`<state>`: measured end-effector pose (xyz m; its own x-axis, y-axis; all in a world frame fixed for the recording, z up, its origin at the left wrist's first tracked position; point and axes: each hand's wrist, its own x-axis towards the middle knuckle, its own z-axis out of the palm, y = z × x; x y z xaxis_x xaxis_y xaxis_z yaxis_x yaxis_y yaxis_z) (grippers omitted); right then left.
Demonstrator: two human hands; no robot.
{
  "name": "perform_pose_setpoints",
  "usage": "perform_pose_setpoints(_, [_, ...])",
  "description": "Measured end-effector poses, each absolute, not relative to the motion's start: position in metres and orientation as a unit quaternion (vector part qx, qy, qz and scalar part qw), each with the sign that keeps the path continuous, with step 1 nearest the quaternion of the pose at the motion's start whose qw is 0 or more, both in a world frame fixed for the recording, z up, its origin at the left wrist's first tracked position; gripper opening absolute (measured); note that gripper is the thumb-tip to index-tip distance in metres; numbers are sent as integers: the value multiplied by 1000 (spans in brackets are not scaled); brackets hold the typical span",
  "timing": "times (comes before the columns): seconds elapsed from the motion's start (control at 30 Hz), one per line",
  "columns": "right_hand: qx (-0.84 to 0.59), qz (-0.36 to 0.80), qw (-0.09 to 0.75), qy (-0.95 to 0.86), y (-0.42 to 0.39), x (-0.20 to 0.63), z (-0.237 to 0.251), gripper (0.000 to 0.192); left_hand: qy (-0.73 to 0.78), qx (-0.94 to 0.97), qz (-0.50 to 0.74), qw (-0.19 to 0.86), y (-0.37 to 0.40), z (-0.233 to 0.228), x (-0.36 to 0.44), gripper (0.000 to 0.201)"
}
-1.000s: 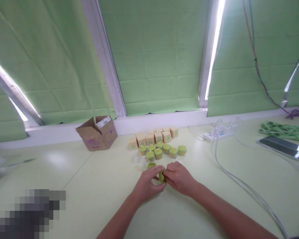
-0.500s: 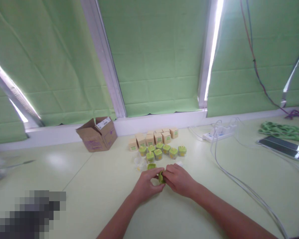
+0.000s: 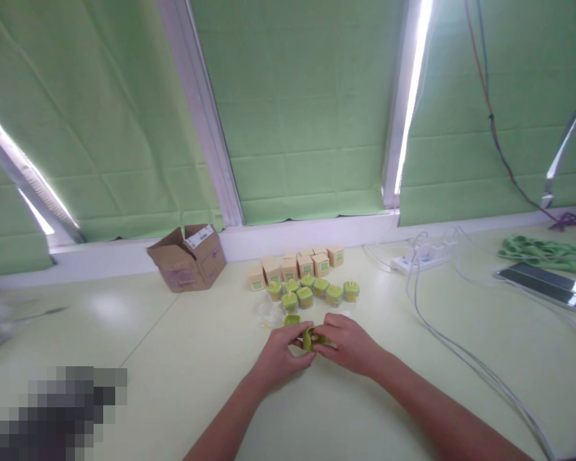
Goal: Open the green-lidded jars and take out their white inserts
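My left hand (image 3: 284,355) is closed with thumb and fingers around a small green plastic lid (image 3: 308,340), tipped on its side. On its right, my right hand (image 3: 348,342) pinches a small olive-green piece (image 3: 320,338) at the lid's inner side; the fingers partly hide it, and I cannot tell whether the two are joined. Just beyond my left fingertips lies another green lid (image 3: 292,319) on the table. Next to it sits a clear plastic cup (image 3: 269,312). Several clear containers with green lids (image 3: 305,296) stand in a cluster behind.
Several small tan boxes (image 3: 288,269) are grouped behind the containers. An open cardboard box (image 3: 192,261) stands at the back left. To the right are a white power strip (image 3: 421,259) with trailing cables, a dark phone-like slab (image 3: 547,284) and a green cord bundle (image 3: 544,253).
My right hand has drawn slightly right and up from the lid, and more of the olive-green piece shows between its fingers. The left hand has shifted a little left, still holding the lid.
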<state>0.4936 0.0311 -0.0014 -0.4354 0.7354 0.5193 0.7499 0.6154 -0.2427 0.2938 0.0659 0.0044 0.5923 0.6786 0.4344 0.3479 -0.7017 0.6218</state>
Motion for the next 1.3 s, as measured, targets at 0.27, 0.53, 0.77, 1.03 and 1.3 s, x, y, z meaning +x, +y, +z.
perform_pose_setpoints(0.27, [-441,-87,283,-847,34,495,-6,17,307,859,332,240,63,5,296,51])
perform_pose_setpoints(0.53, [-436,-97,291,-846,34,492,-5,19,309,851,323,275,65,5,294,50])
perform_pose_setpoints(0.77, [-428,-91,329,-837,31,493,-3,20,326,851,317,262,69,6,289,49])
perform_pose_setpoints(1.03, [-445,-49,387,-807,33,505,7,22,361,828,322,283,78,9,278,49])
perform_pose_setpoints(1.3, [-519,-3,369,-771,35,520,9,29,412,821,325,225,88,-2,274,48])
